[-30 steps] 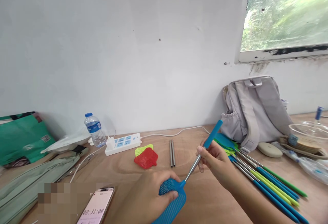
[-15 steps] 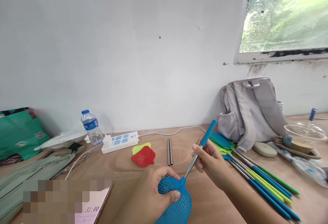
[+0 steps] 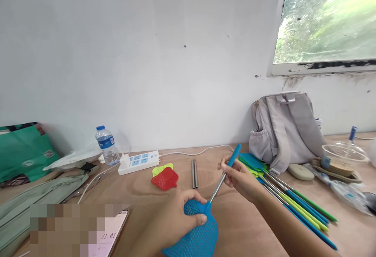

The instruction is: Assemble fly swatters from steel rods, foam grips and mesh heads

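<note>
My left hand [image 3: 176,219] pinches the blue mesh head [image 3: 202,233] of a fly swatter between thumb and fingers. Its lower edge runs out of the picture. From the neck of that head a thin silver rod [image 3: 217,188] slants up to the right, ending in a blue grip [image 3: 234,156]. My right hand [image 3: 241,176] has its fingers closed around the rod just below the grip. On the table beyond my hands lie a red swatter head [image 3: 165,178], a lime one [image 3: 162,167] partly under it, and two bare metal tubes [image 3: 195,174] side by side.
Several fly swatters [image 3: 305,206] with blue, lime and green handles lie at the right, near a grey backpack [image 3: 289,127]. A power strip [image 3: 139,162] and a water bottle [image 3: 107,145] stand along the wall. A phone [image 3: 113,233] lies at the front left.
The blue grip and my right hand have shifted a little down and left. The left hand still holds the mesh head, which has tilted slightly. The camera view has moved a little.
</note>
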The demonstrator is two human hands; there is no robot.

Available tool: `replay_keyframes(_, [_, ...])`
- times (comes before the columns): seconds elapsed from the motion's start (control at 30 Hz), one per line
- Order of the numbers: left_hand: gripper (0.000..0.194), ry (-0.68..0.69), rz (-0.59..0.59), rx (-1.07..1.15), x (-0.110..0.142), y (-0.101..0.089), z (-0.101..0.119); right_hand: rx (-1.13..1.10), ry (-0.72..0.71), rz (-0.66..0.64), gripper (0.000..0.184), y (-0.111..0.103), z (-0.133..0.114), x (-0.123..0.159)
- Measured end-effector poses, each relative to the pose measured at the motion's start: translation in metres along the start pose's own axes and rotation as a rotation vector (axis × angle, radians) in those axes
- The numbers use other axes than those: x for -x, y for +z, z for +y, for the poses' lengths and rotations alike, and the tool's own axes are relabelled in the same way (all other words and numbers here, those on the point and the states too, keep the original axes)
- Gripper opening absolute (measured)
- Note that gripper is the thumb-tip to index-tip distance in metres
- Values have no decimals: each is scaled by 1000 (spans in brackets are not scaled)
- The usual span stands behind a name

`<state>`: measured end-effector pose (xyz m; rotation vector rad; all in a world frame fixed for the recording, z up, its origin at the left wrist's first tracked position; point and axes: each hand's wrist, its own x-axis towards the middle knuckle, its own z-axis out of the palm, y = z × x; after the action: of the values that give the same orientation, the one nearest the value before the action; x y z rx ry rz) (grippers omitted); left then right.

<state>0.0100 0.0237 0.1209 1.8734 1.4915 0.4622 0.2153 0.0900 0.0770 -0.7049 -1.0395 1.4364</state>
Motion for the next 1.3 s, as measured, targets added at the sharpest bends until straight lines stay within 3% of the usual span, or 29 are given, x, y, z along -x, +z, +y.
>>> replay_keyframes(0.17, [33, -24, -64, -129, -5, -9, -6, -89, -69, 235, 37, -22, 10, -15])
replay_keyframes(0.33, [35, -66, -97, -118, 3, -4, 1, -18, -49, 367, 40, -15, 29, -14])
replay_keyframes(0.53, [29, -30, -86, -170, 9, -9, 3, -52, -35, 292, 38, -12, 23, 4])
replay_keyframes(0.67, [33, 67, 82, -154, -2, -20, -15, 46, -133, 207, 30, -38, 1, 30])
replay_keyframes(0.8, [33, 65, 378, -203, -4, -40, -25, 379, -293, 407, 26, -96, -15, 69])
replay_keyframes(0.9, [30, 41, 447, -222, 0, -55, -26, 873, -394, 544, 27, -149, -9, 100])
replay_keyframes(0.97, [29, 29, 459, -231, 1, -62, -28, 1211, -472, 517, 25, -178, 2, 116])
replay_keyframes(1.03, [29, 0, 459, -247, 0, -66, -32, 1419, -502, 389, 20, -197, 13, 126])
replay_keyframes(1.17, [29, -29, 443, -279, -9, -70, -47, 1664, -495, 211, 20, -205, 24, 126])
replay_keyframes(1.3, [26, -72, 330, -344, -15, -68, -62, 1853, -480, 282, 19, -187, 25, 116])
